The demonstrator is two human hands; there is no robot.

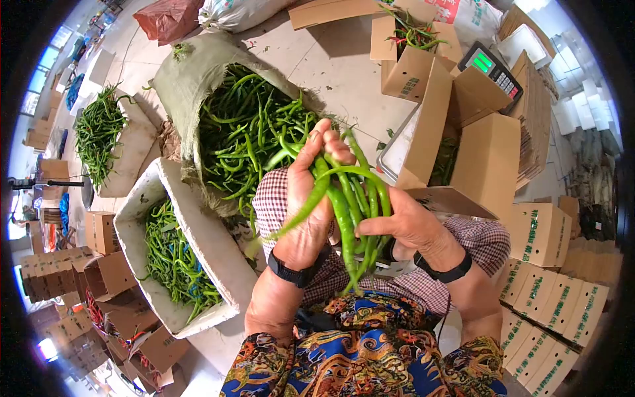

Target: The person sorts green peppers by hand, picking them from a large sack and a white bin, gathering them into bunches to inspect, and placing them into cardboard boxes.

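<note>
A bunch of long green peppers (344, 208) is held between both hands above the lap. My left hand (309, 192) is closed round the bunch's left side, fingertips at the top. On the right side, my right hand (403, 221) grips the same bunch, its thumb lying across the peppers. Behind the hands, an open green woven sack (182, 86) spills many green peppers (245, 132). To the lower left stands a white foam box (211, 245) with more green peppers (175, 258) in it. An open cardboard box (486, 162) at the right has some peppers deep inside.
A scale with a lit display (491, 69) stands beyond the open box. Another carton (407, 76) at the top holds peppers. Stacked printed cartons (552, 301) are at the lower right. Peppers lie on a foam piece (132, 142) at the left, above more cartons (102, 231).
</note>
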